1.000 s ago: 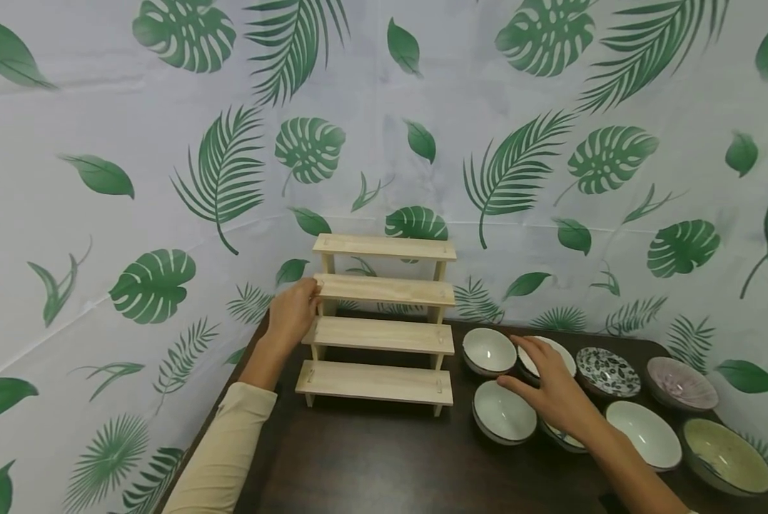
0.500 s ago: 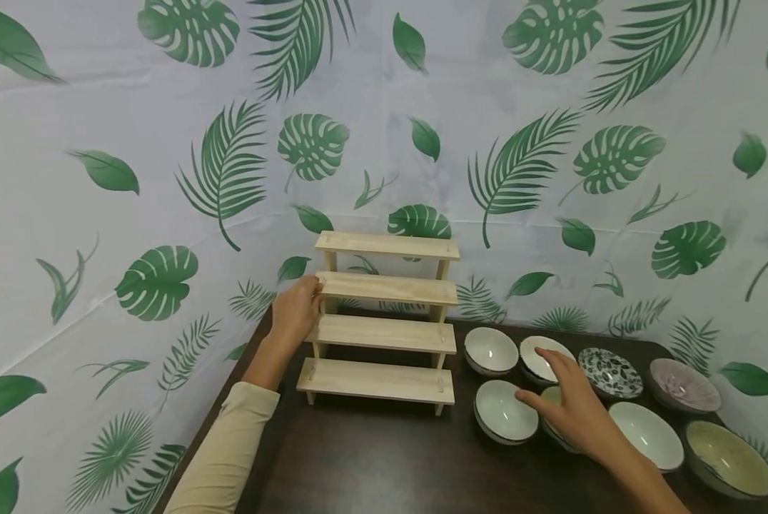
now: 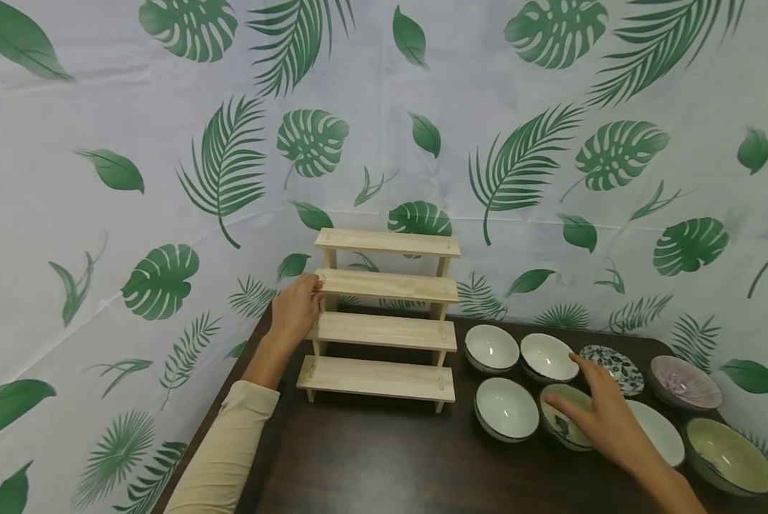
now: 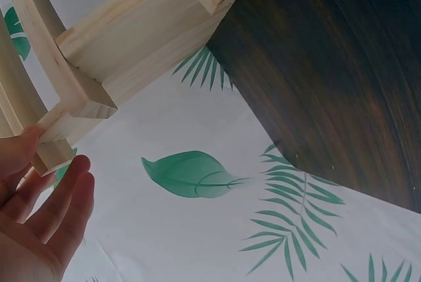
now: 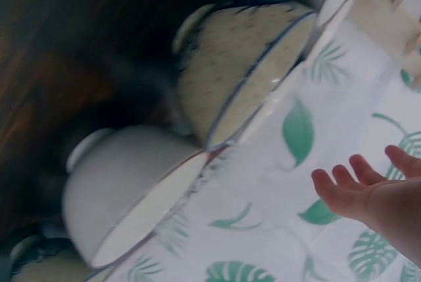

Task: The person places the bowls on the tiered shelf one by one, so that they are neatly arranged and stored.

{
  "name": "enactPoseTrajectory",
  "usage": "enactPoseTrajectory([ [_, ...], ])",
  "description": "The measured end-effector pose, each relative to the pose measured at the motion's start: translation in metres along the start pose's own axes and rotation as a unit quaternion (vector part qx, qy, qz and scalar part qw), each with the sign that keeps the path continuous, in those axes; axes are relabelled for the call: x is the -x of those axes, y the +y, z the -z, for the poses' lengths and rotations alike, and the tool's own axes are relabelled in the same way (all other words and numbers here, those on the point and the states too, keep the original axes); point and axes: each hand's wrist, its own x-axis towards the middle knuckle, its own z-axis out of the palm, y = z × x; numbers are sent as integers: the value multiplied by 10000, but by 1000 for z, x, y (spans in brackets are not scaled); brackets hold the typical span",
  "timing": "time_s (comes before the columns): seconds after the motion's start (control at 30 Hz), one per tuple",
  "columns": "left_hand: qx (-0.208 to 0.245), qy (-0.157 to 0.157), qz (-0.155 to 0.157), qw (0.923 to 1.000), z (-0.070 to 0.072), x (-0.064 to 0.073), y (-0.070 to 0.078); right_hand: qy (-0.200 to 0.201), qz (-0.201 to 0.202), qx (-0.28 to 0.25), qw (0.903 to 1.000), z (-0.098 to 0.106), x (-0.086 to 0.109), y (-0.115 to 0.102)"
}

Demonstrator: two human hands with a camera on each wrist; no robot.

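The left hand (image 3: 294,310) pinches, its sleeved forearm (image 3: 230,444) extended from the near left. The right hand (image 3: 605,415), at right, parts thumb (image 3: 569,408) from fingers (image 3: 592,372).

White sheeting (image 3: 371,86) printed with green tropical leaves fills the upper frame; a dark wooden desk (image 3: 371,457) gleams faintly bottom centre.

Showing no readable text, label, brand, number or sign in any view.
Just beneath the right hand (image 3: 605,417), by the thumb, showing only a small dark mark (image 3: 560,425) inside the green bowl (image 3: 569,435), too small to make out as a letter or a sign.
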Motion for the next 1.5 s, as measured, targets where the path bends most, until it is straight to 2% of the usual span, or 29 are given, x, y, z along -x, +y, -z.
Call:
enactPoseTrajectory([
  [0.2,20,27,-1,10000,0,-1,-1,209,-42,0,9998,1,3,20],
  [0.57,138,47,11,9999,-2,-3,-2,316,-221,194,9991,6,16,33],
  [0.87,148,-17,65,9999,-2,-3,-4,179,-520,322,9980,10,20,51],
  [1.1,186,-27,89,9998,-3,-3,-4,338,-639,499,9961,12,23,67],
  [1.5,249,113,35,9996,-7,-3,-7,365,-882,517,9941,14,29,93],
])
